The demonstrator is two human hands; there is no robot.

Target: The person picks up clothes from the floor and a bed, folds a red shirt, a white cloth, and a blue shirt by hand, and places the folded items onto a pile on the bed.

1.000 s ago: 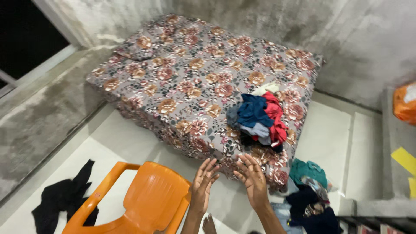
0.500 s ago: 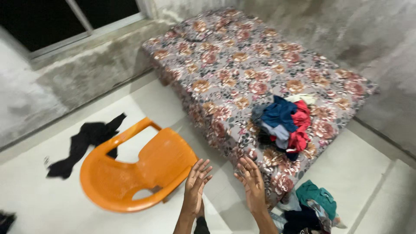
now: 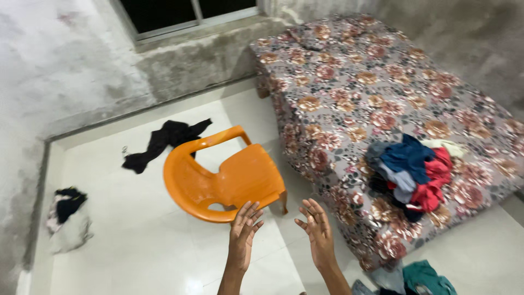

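My left hand (image 3: 243, 234) and my right hand (image 3: 316, 230) are raised in front of me, palms facing each other, fingers spread, holding nothing. Just beyond my left hand stands an orange plastic chair (image 3: 226, 177) on the white tiled floor. To the right is a low bed with a floral cover (image 3: 376, 93). A pile of blue, red and grey clothes (image 3: 415, 172) lies on the bed near its front corner, to the right of my right hand.
A black garment (image 3: 164, 142) lies on the floor behind the chair. Another bundle of cloth (image 3: 66, 216) sits at the left wall. Teal and dark clothes (image 3: 423, 276) lie on the floor by the bed's corner. A dark window (image 3: 185, 10) is set in the grey wall.
The view has swung left: the bed and clothes pile shifted right, the chair moved toward the middle, and the left wall and cloth bundle came into sight. My hands stay raised and apart.
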